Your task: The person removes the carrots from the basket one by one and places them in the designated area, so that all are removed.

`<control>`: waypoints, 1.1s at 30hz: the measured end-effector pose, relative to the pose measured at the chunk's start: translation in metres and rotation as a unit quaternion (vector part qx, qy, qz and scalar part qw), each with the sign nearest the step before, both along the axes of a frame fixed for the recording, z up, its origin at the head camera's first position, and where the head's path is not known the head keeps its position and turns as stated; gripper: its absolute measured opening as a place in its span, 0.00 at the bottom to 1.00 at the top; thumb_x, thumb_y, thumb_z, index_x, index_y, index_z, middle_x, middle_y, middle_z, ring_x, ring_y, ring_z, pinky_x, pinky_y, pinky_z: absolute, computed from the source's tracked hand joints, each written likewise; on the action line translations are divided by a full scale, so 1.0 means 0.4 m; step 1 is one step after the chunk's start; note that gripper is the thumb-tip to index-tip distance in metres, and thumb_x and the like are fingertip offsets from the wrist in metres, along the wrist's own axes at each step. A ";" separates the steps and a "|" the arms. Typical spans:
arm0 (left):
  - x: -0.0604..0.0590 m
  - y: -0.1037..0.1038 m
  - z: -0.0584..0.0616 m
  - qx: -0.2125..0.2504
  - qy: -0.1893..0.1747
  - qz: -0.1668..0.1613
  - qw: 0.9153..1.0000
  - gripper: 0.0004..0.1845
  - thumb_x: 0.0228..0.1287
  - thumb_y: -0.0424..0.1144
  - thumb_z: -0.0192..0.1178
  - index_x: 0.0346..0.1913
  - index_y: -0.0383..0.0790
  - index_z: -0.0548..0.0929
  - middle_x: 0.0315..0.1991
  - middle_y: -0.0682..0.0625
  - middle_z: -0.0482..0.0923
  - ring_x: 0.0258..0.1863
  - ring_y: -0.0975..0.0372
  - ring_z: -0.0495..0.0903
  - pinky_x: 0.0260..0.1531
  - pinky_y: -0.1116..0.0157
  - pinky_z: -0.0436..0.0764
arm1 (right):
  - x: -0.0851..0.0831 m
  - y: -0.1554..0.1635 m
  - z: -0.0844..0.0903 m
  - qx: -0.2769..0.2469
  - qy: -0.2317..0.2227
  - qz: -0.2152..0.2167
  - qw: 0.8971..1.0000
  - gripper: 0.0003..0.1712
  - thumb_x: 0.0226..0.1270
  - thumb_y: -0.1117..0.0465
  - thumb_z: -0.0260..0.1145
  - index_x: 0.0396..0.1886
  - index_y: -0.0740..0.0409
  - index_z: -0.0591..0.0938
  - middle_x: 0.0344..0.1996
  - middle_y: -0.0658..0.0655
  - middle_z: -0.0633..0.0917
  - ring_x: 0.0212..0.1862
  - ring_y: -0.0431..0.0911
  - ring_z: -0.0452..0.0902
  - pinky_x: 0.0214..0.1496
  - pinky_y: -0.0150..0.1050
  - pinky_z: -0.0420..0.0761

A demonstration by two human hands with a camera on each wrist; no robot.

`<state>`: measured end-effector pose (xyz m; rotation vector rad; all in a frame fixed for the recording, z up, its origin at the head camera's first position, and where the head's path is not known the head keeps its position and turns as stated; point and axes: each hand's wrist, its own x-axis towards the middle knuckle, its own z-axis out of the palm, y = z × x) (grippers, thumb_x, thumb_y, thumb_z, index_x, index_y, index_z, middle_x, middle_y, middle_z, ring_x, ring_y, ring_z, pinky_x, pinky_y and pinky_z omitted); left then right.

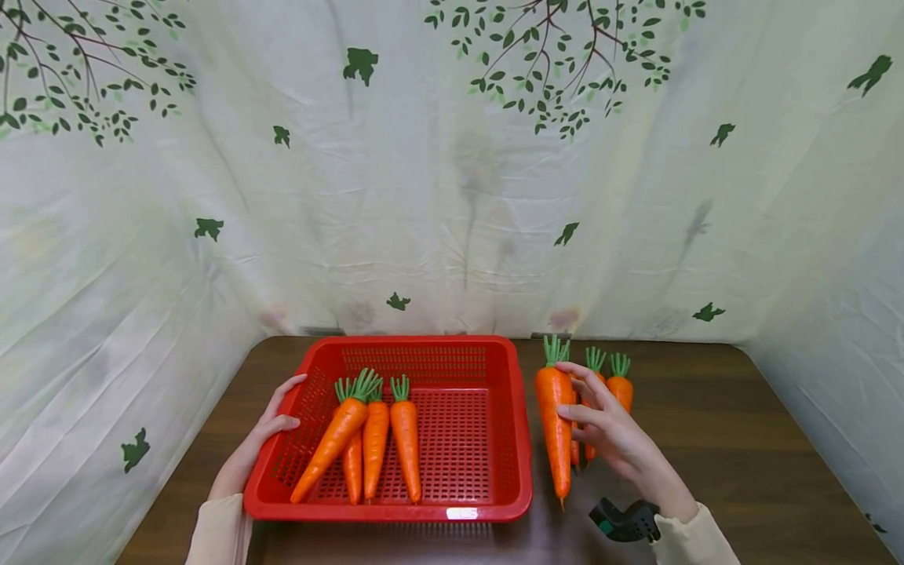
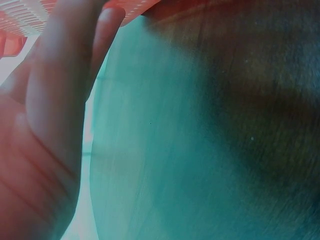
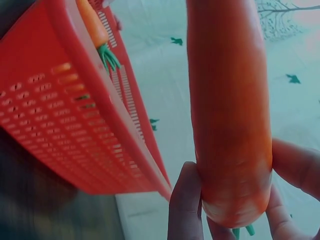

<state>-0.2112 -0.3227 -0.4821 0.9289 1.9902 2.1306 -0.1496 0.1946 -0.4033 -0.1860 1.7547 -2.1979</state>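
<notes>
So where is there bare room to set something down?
The right side of the red basket, beside its carrots, and the table right of the right hand. Crowded: the basket's left side, and around the held carrot, with more carrots beside it.

Left hand (image 1: pixel 263 431) gripping, right hand (image 1: pixel 616 433) pinching, well apart

At left, we see a cream sleeve (image 1: pixel 220 530) behind the bare left hand (image 1: pixel 260 430); at right, a matching sleeve (image 1: pixel 698 538) behind the bare right hand (image 1: pixel 616 435), and we see a black, curved wrist device (image 1: pixel 631 521) with a green patch (image 1: pixel 605 526).
</notes>
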 end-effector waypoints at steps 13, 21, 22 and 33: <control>-0.003 0.001 -0.004 0.002 0.008 0.001 1.000 0.40 0.56 0.20 0.38 0.71 0.53 0.60 0.58 0.56 0.67 0.50 0.65 0.73 0.46 0.70 0.74 | 0.005 0.057 -0.012 0.022 0.015 -0.018 0.999 0.29 0.68 0.66 0.56 0.66 0.44 0.63 0.67 0.61 0.55 0.51 0.50 0.69 0.49 0.47 0.72; 0.002 0.000 -0.001 -0.004 -0.013 0.004 1.000 0.39 0.57 0.22 0.39 0.72 0.54 0.59 0.58 0.55 0.67 0.50 0.64 0.73 0.46 0.69 0.75 | 0.007 0.093 -0.021 0.022 0.033 -0.025 0.999 0.29 0.69 0.66 0.55 0.67 0.46 0.62 0.64 0.58 0.59 0.53 0.50 0.71 0.51 0.48 0.73; 0.002 0.000 -0.001 -0.006 -0.013 0.005 1.000 0.39 0.58 0.22 0.39 0.72 0.54 0.59 0.58 0.55 0.67 0.50 0.64 0.73 0.46 0.69 0.75 | 0.008 0.098 -0.023 0.019 0.036 -0.025 0.999 0.28 0.69 0.67 0.54 0.67 0.46 0.62 0.63 0.57 0.60 0.52 0.49 0.71 0.51 0.48 0.74; 0.006 -0.001 -0.001 -0.013 -0.015 0.013 1.000 0.39 0.57 0.22 0.39 0.72 0.54 0.59 0.57 0.55 0.67 0.50 0.64 0.74 0.46 0.69 0.75 | 0.015 0.154 -0.058 -0.023 0.077 -0.021 0.997 0.28 0.71 0.71 0.50 0.64 0.41 0.66 0.57 0.49 0.69 0.50 0.45 0.74 0.47 0.45 0.76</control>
